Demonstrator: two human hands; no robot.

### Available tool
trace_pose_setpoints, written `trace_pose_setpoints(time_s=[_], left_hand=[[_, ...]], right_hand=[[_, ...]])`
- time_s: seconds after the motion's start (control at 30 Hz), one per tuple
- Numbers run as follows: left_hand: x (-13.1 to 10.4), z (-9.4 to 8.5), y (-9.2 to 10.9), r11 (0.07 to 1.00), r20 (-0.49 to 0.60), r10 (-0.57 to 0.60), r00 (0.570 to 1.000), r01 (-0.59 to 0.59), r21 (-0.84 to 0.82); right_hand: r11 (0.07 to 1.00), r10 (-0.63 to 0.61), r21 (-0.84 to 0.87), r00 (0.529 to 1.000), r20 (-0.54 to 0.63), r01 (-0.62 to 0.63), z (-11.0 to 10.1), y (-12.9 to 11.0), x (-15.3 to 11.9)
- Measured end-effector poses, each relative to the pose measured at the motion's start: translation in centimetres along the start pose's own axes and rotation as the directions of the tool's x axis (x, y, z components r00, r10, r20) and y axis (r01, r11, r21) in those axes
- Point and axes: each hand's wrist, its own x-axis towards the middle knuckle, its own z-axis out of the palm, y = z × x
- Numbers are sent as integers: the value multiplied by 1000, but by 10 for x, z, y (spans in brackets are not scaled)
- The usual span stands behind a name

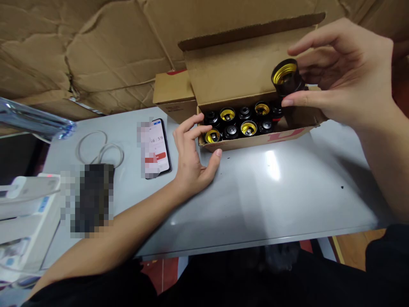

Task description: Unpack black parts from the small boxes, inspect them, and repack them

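An open cardboard box (249,147) holds two rows of black lamp sockets (248,128), some showing yellow threaded insides, others turned the other way up. My left hand (194,157) rests at the box's left end, fingers apart over its edge, holding nothing. Above the right part of the box, my right hand (338,72) grips a black lamp socket (286,79) between thumb and fingers, its yellow threaded mouth facing the camera. The raised lid (236,72) stands behind the sockets.
A second closed carton (175,91) stands behind the left end. On the grey table (255,196) lie a lit phone (159,149), a blurred dark object (94,196) and a looped cable (111,147). A power strip (35,221) is at the left, cardboard behind.
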Motion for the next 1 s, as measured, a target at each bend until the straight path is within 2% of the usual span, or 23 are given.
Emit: trace_pose_setpoints(time_s=[0.1,0.17,0.37,0.5,0.6,0.67,0.8,0.93,1.0], left_hand=[[0,-1,0,1000,13,-12,1000,12,-12],[0,0,-1,999,24,-23,999,24,-31],[0,3,-5,999,-14,19,1000,-20,-47],[-1,2,-2,999,3,-39,999,39,-19],[-2,2,-2,997,-5,-50,999,50,-56],[-2,5,-6,992,-59,-36,998,29,-120],[-3,13,-26,969,-147,1,989,-37,-243],[-7,17,-47,944,-80,-49,996,20,-329],[-8,19,-52,927,-64,-92,994,62,-369]], right_hand=[[994,60,94,998,13,-61,2,0,1],[991,86,107,996,-20,-84,4,-5,2],[996,73,-39,996,-45,-74,0,-19,2],[977,55,-202,995,-79,-70,-2,-19,-4],[976,45,-213,999,-4,-44,-3,-16,-6],[985,15,-170,999,44,-8,-7,-14,-5],[983,-34,-173,991,126,55,-17,-15,1],[975,29,-223,969,245,28,-24,-28,2],[955,66,-297,961,267,16,-24,-35,0]])
